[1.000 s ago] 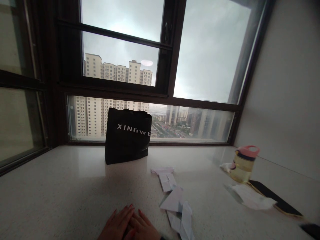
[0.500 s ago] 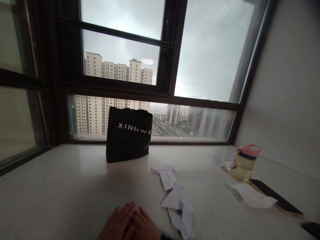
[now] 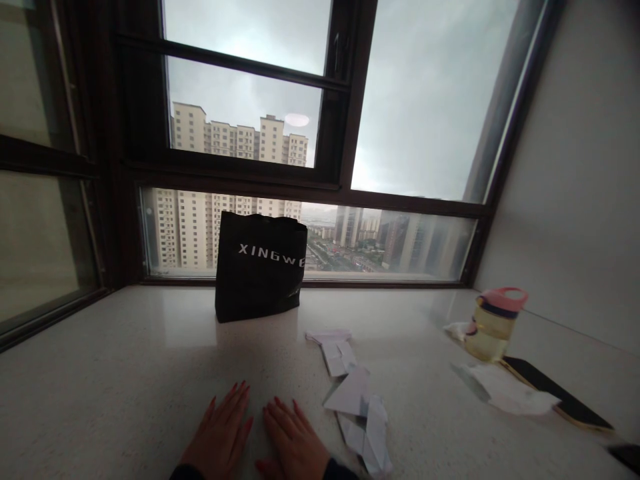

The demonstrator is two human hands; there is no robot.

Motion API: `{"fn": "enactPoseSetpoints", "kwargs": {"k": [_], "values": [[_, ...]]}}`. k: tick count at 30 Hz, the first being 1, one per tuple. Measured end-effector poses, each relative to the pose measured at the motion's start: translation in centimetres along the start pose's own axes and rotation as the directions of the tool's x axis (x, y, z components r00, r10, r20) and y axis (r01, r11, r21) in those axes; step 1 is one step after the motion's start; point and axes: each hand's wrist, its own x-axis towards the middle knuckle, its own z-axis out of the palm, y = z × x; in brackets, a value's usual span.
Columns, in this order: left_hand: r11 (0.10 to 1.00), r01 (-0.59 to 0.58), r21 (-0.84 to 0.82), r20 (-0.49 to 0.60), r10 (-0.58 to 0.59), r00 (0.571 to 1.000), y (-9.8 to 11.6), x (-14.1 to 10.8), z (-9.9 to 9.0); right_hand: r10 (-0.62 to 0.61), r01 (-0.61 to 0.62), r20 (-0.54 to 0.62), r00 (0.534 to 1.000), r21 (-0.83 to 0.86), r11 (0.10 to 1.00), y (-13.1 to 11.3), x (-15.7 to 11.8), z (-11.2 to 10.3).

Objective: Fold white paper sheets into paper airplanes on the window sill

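My left hand (image 3: 223,430) lies palm down on the pale speckled sill (image 3: 125,387), fingers stretched forward and holding nothing. Beside it, a small gap away, my right hand (image 3: 293,433) also rests flat with its fingers extended. Just right of that hand are several folded white papers: a triangular one (image 3: 351,391), a long folded one (image 3: 376,433) nearest me, and a shirt-like shape (image 3: 336,350) farther off. Neither hand touches the papers.
A black bag (image 3: 260,273) with white lettering stands against the window (image 3: 390,247). To the right are a bottle (image 3: 493,327) with a pink lid, a crumpled white tissue (image 3: 515,390) and a dark phone (image 3: 560,393). A dark object (image 3: 627,455) sits at the right edge.
My hands were together, overlapping at the fingers; now they have separated and lie flat side by side. The papers and bag stay in place, and the view has shifted slightly.
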Motion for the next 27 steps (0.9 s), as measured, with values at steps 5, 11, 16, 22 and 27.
{"fn": "enactPoseSetpoints", "kwargs": {"k": [5,11,16,22,27], "values": [[0.998,0.050,0.046,0.030,-0.051,0.998,1.8,-0.3,-1.5,0.004,-0.004,0.020,1.000,0.010,1.000,0.2,-0.2,0.2],[0.995,0.053,0.079,0.064,-0.058,0.996,2.2,-0.1,-2.5,0.001,-0.001,0.018,1.000,-0.002,1.000,0.3,-0.3,0.6],[0.995,0.054,0.082,0.080,-0.060,0.995,2.4,0.0,-2.9,-0.004,0.003,-0.026,1.000,-0.050,0.999,0.6,-0.4,1.6],[0.997,0.054,0.062,0.056,-0.057,0.997,2.2,-0.1,-2.5,-0.019,0.015,-0.053,0.998,-0.067,0.998,0.7,-0.4,2.0],[0.995,0.061,0.077,0.055,-0.065,0.996,2.2,-0.1,-2.5,-0.013,0.013,0.000,1.000,-0.040,0.999,0.5,-0.4,1.4]]}}
